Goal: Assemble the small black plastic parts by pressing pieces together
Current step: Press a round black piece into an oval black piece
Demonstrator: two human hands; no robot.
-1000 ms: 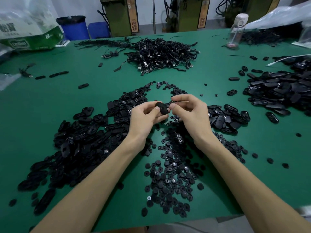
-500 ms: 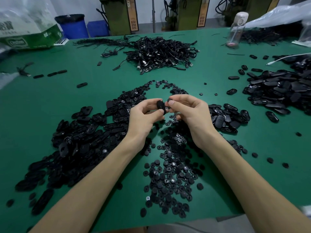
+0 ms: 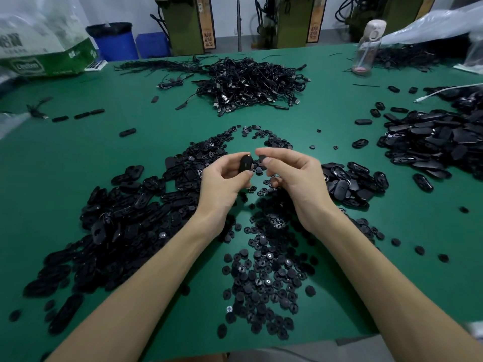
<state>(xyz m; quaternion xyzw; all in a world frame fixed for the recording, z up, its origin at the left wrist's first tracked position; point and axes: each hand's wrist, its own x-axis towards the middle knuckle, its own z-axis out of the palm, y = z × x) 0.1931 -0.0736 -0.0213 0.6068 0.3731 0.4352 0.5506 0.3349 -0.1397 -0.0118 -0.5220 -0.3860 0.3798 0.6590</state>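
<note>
Oval black part [image 3: 245, 163] is pinched upright in the left hand [image 3: 224, 184], just beside a smaller piece [image 3: 261, 163] pinched by the right hand [image 3: 295, 178], above the green surface [image 3: 78, 158]. Joining step: next likely aligning, then pressing together.

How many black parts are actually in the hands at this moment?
2. An oval part gripped by the left hand; a smaller piece pinched by the right hand. Others could be hidden in the palms.
</note>
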